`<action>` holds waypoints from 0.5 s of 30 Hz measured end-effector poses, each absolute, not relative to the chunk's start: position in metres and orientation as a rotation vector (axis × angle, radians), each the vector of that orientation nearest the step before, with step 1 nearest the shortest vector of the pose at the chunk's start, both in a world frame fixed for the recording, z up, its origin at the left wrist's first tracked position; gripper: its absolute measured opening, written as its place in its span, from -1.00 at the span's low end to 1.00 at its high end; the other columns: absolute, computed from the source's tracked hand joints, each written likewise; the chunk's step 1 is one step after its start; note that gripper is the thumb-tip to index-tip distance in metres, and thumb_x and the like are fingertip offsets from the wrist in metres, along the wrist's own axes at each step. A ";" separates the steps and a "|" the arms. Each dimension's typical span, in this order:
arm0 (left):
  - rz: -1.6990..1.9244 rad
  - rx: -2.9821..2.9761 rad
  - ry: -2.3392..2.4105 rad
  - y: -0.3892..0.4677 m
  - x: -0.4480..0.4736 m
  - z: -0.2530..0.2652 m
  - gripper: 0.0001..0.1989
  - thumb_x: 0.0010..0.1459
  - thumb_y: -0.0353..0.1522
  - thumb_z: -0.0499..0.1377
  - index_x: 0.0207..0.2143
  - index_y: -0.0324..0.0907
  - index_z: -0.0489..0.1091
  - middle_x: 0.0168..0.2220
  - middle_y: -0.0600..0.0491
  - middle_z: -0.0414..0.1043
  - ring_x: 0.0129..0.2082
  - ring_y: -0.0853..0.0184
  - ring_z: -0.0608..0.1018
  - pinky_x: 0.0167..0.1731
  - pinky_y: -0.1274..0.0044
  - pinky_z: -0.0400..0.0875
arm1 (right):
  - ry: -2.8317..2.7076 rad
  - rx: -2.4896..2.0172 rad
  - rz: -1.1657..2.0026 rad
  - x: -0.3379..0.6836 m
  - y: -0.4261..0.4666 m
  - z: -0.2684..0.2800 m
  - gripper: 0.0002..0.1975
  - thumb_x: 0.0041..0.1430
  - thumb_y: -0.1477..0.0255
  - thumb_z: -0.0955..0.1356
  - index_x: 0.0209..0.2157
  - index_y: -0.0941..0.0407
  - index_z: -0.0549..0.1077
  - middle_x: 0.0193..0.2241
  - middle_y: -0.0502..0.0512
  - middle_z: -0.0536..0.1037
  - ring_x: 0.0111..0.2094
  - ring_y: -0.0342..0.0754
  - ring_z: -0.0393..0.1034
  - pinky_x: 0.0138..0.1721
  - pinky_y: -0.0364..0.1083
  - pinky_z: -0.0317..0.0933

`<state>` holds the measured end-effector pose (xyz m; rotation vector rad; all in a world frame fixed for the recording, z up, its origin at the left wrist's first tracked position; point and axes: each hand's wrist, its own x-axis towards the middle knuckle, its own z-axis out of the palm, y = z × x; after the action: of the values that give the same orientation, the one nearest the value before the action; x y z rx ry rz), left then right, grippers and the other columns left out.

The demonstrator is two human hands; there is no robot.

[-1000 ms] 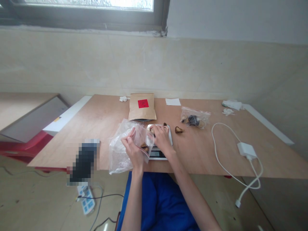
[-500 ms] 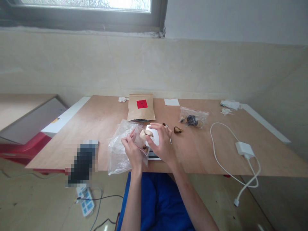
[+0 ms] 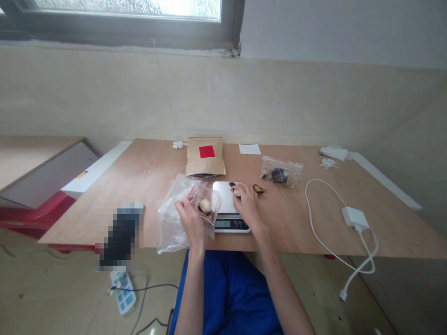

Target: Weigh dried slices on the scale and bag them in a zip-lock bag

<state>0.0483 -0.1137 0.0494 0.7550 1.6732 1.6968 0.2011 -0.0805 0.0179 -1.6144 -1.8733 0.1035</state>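
Plastic bag (image 3: 216,201) pinched at lower centre by my left hand (image 3: 190,218) could spill if that slackens; whether my right hand (image 3: 247,204) grips anything, I cannot tell.

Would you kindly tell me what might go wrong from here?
If the left hand loosens on the plastic bag, the pale piece inside could fall out. The right hand has its fingers at the dark piece on the scale, so pressing down might upset the display.

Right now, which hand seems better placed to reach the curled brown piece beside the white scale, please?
The right hand, probably: it's nearer that brown piece; the left hand holds a clear plastic bag.
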 end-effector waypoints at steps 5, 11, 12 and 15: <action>1.693 0.753 1.716 -0.116 0.049 0.053 -0.77 0.18 -0.16 -0.11 -0.39 -0.10 0.15 -0.30 0.07 0.30 -0.15 0.30 0.40 -0.11 0.46 0.20 | -1.807 -1.544 0.253 0.199 -0.082 0.029 -0.74 0.04 0.59 0.21 -0.22 0.16 0.41 -0.17 0.20 0.46 -0.09 0.06 0.29 -0.03 0.05 0.12; 1.662 0.779 1.748 -0.119 0.054 0.058 -0.77 0.20 -0.17 -0.12 -0.41 -0.09 0.14 -0.36 0.09 0.31 -0.17 0.29 0.42 -0.10 0.43 0.21 | -1.390 -1.389 0.643 0.184 -0.102 0.065 -0.81 0.09 0.36 0.28 -0.26 0.15 0.37 -0.28 0.13 0.48 -0.29 -0.05 0.38 -0.27 -0.08 0.29; 1.668 0.794 1.739 -0.120 0.055 0.059 -0.76 0.20 -0.16 -0.12 -0.40 -0.09 0.15 -0.34 0.08 0.33 -0.16 0.29 0.42 -0.10 0.44 0.21 | -1.326 -1.323 0.722 0.180 -0.106 0.072 -0.79 0.10 0.32 0.28 -0.26 0.14 0.37 -0.28 0.12 0.48 -0.30 -0.07 0.38 -0.31 -0.10 0.30; 1.660 0.814 1.738 -0.122 0.057 0.060 -0.76 0.20 -0.14 -0.11 -0.36 -0.09 0.17 -0.25 0.04 0.38 -0.17 0.29 0.43 -0.12 0.44 0.23 | -1.243 -1.126 1.012 0.169 -0.112 0.088 -0.76 0.11 0.25 0.27 -0.28 0.13 0.36 -0.34 0.07 0.47 -0.37 -0.12 0.40 -0.42 -0.16 0.32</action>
<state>0.0573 -0.1222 0.0598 0.8142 1.7381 1.6598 0.1686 -0.1122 0.0884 -1.1261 -1.2435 1.0122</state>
